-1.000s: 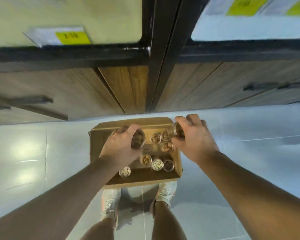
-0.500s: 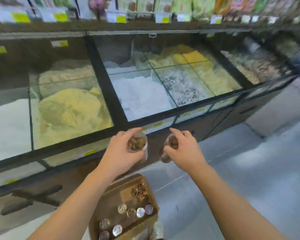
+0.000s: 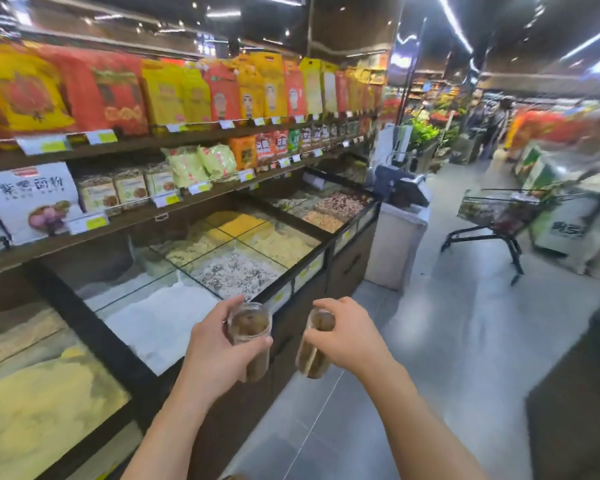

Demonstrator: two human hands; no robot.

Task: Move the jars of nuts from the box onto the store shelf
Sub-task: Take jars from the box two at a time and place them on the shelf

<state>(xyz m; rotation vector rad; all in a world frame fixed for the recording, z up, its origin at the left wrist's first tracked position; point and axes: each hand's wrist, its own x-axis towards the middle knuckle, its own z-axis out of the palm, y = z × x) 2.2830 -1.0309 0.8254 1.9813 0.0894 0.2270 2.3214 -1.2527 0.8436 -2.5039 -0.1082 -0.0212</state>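
My left hand [image 3: 213,351] grips a clear jar of brown nuts [image 3: 250,329], lid toward me, held upright over the front edge of the glass-topped bulk bins. My right hand [image 3: 352,336] holds a second clear jar of nuts [image 3: 314,355] from above, tilted a little, over the aisle floor beside the bin cabinet. Both jars hang at waist height, a hand's width apart. The store shelf [image 3: 174,206] with bagged goods runs along the left, above the bins. The box is out of view.
Glass-covered bulk bins [image 3: 229,258] of grains and seeds stand between me and the shelves. A scale on a white stand [image 3: 397,237] sits at the bins' far end. A shopping cart [image 3: 499,216] stands in the aisle to the right. A person stands far back.
My view has swung up from the box on the floor to the shelves and aisle. Both hands have lifted the jars out of the box and carry them forward.
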